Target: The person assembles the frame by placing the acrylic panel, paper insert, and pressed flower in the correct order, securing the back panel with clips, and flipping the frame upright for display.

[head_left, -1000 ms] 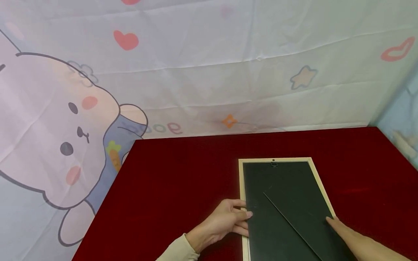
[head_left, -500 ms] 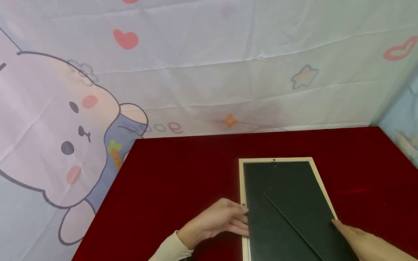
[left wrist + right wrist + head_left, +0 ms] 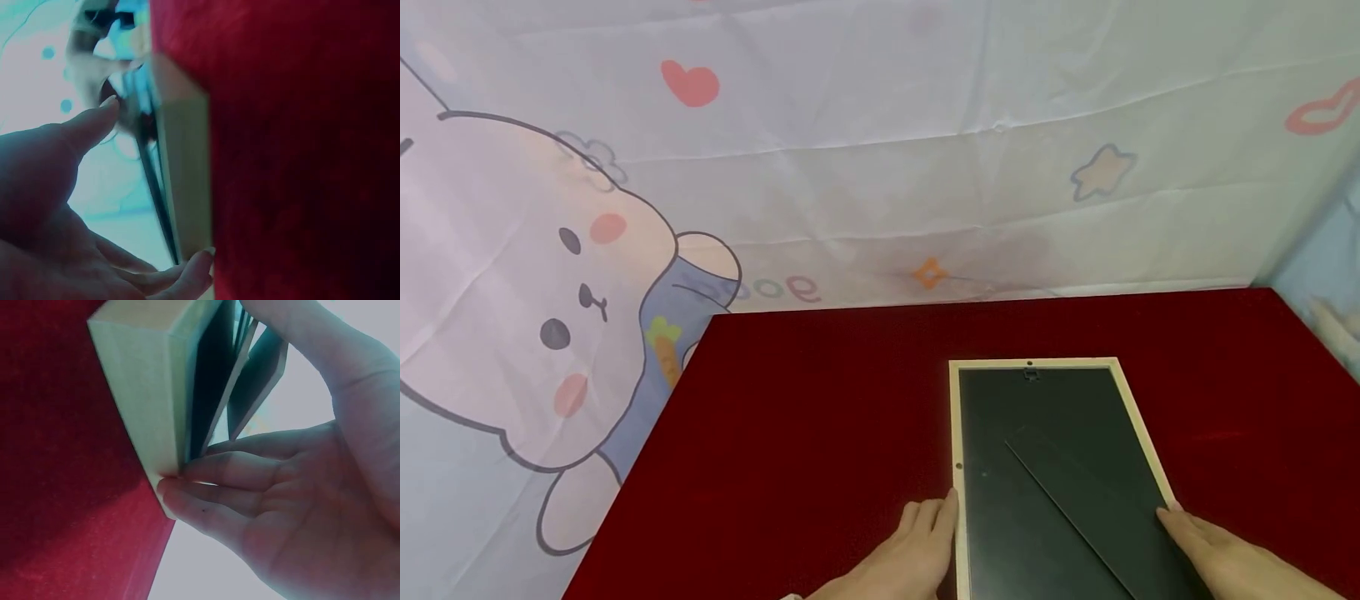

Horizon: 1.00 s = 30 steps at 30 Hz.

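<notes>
A picture frame with a pale wooden rim (image 3: 957, 417) lies back side up, its dark backing board (image 3: 1037, 417) showing. My left hand (image 3: 898, 550) touches the left rim with fairly straight fingers; in the left wrist view its fingertips (image 3: 200, 259) meet the rim's outer side and the thumb stands away. On the opposite side my right hand (image 3: 1232, 554) holds the edge, thumb over the back and fingers against the outer side. In the right wrist view the backing board tilts out of the rim at the near end, with a stand flap (image 3: 257, 387) angled away from it.
A red cloth (image 3: 820, 400) covers the table beneath the frame. Behind rises a pale printed curtain (image 3: 865, 183) with a cartoon bear. A small metal hanger (image 3: 1031, 375) sits at the far end of the backing board.
My left hand has let its thumb off the backing board, turned, and slid nearer to me along the left rim. The right hand stays at the right edge, barely shifted.
</notes>
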Motion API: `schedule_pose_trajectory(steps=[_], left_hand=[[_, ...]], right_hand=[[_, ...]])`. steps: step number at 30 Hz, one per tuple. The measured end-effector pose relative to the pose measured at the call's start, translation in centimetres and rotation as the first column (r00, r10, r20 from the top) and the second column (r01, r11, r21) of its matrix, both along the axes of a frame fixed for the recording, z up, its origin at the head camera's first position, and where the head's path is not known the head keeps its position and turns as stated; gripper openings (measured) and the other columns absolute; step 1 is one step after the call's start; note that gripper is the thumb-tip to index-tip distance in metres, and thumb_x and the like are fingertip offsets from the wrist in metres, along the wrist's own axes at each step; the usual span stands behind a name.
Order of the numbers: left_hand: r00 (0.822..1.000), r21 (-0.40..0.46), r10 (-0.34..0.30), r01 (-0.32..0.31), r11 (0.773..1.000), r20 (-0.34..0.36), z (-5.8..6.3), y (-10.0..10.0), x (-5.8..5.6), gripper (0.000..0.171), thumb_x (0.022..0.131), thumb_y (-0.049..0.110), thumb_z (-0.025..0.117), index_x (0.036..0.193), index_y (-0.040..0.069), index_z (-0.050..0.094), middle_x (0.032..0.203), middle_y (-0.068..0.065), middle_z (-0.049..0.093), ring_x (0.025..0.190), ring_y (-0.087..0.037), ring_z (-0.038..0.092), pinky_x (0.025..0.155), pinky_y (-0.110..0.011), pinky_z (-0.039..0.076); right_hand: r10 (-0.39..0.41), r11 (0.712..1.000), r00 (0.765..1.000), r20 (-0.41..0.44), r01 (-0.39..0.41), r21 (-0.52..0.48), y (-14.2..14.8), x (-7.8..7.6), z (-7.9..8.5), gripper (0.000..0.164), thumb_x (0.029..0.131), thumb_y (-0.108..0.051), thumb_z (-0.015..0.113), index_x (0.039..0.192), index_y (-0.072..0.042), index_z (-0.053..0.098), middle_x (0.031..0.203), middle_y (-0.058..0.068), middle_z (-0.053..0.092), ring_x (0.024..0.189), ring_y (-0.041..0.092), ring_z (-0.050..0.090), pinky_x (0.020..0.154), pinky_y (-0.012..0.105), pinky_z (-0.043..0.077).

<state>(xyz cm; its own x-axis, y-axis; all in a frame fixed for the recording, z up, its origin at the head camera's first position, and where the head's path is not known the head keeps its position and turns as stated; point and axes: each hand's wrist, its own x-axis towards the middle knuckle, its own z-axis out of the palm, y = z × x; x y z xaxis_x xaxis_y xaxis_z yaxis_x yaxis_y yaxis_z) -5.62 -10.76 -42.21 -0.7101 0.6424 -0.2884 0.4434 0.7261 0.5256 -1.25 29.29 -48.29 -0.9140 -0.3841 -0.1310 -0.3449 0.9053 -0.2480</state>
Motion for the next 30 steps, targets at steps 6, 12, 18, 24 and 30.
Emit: schedule_pose_trajectory(steps=[6, 12, 18, 24, 30], left_hand=[[0.984, -0.081, -0.095, 0.083, 0.993, -0.149, -1.6, 0.0, 0.6, 0.120, 0.085, 0.058, 0.079, 0.166, -0.004, 0.015, 0.160, -0.015, 0.038, 0.142, -0.022, 0.040, 0.104, -0.026, 0.053], [0.882, -0.195, -0.247, 0.181, 0.964, -0.402, -2.1, -0.1, 0.7, 0.103, 0.093, 0.069, 0.064, 0.156, -0.010, 0.039, 0.146, -0.020, 0.054, 0.127, -0.023, 0.056, 0.088, -0.018, 0.057], [0.671, -0.387, -0.395, 0.172, 0.906, -0.627, -2.6, -0.2, 1.0, 0.095, 0.101, 0.076, 0.038, 0.148, -0.005, 0.055, 0.136, -0.014, 0.067, 0.116, -0.020, 0.067, 0.085, -0.020, 0.060], [0.427, -0.535, -0.518, 0.092, 0.840, -0.741, -3.2, -0.1, 1.8, 0.089, 0.104, 0.074, 0.021, 0.143, 0.006, 0.064, 0.131, -0.005, 0.073, 0.110, -0.014, 0.073, 0.087, -0.022, 0.060], [0.344, -0.574, -0.560, 0.071, 0.816, -0.754, -3.4, 0.2, 2.1, 0.075, 0.107, 0.064, 0.027, 0.140, 0.012, 0.068, 0.129, -0.002, 0.075, 0.107, -0.012, 0.073, 0.084, -0.020, 0.058]], right_hand=[[0.022, 1.000, 0.998, -0.054, -0.023, -0.020, 0.5, 0.2, -0.3, 0.095, 0.085, -0.057, 0.079, 0.142, 0.014, 0.051, 0.139, 0.035, 0.061, 0.112, 0.043, 0.069, 0.077, 0.036, 0.063], [0.027, 0.999, 0.999, -0.042, -0.028, -0.020, 0.6, 0.5, -0.4, 0.093, 0.082, -0.055, 0.081, 0.141, 0.012, 0.055, 0.144, 0.037, 0.057, 0.115, 0.045, 0.067, 0.078, 0.039, 0.064], [0.039, 0.998, 0.999, -0.017, -0.040, -0.056, 1.1, 0.7, -1.1, 0.090, 0.088, -0.052, 0.078, 0.146, 0.011, 0.051, 0.150, 0.038, 0.051, 0.117, 0.048, 0.066, 0.080, 0.032, 0.061], [0.043, 0.997, 0.997, 0.057, -0.039, -0.070, 2.1, 0.5, -1.7, 0.084, 0.091, -0.047, 0.074, 0.150, 0.006, 0.049, 0.157, 0.035, 0.046, 0.120, 0.048, 0.064, 0.081, 0.024, 0.057], [0.007, 1.000, 0.997, 0.083, -0.006, -0.011, 1.3, 0.3, -0.4, 0.088, 0.090, -0.059, 0.073, 0.145, 0.007, 0.057, 0.153, 0.035, 0.051, 0.121, 0.049, 0.065, 0.082, 0.032, 0.062]])
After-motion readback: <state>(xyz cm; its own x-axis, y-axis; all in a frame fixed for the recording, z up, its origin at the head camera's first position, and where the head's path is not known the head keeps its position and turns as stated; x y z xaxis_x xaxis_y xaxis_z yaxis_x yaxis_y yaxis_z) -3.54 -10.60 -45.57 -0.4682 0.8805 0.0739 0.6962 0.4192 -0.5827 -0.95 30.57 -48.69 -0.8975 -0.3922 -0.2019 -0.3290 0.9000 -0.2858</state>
